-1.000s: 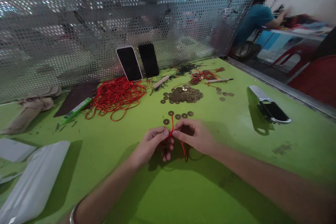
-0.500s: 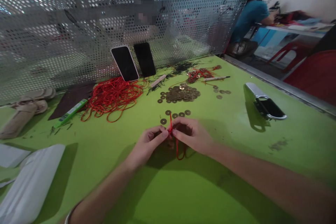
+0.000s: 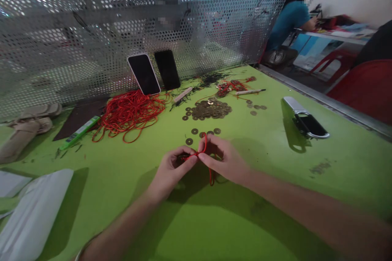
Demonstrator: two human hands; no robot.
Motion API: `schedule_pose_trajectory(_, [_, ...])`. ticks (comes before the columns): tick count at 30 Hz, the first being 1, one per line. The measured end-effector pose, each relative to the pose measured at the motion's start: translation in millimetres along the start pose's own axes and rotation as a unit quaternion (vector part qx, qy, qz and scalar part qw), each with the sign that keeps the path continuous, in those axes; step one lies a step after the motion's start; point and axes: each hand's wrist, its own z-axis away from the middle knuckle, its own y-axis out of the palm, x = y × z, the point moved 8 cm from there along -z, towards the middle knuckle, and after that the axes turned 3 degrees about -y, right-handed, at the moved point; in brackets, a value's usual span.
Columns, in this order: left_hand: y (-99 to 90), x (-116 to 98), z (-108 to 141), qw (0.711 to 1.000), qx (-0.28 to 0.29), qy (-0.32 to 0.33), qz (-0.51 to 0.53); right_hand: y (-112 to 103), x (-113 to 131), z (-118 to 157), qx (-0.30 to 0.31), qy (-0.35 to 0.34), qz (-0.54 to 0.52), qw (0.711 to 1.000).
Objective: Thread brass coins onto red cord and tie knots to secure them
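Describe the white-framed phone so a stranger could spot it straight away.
Find the perforated metal panel rising behind the green tabletop. Two dark-screened phones lean there, just behind the tangled heap of red cord. The one wanted is on the left, its pale rim setting it apart from its all-black neighbour.

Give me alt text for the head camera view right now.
Two bare hands, left and right, pinch a red cord above a green table. Beyond them lie loose coins, a coin pile and tangled red string, with two phones propped behind.
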Motion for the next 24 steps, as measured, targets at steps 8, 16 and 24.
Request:
schedule_pose_trajectory(8, [5.1,-26,9,0.975,-0.032,0.141,-0.169,-4,-11,-1,-0.015,0.031,-0.076,0.996])
schedule_pose_trajectory(16, [7.0,-52,29,0.882,-0.122,0.317,-0.327,-3,-16,0,-0.009,0.036,-0.135,0.990])
schedule_pose_trajectory(24, [10.7,-59,35,0.857,-0.130,0.354,-0.351,1,-12,0,0.008,0.025,-0.157,0.987])
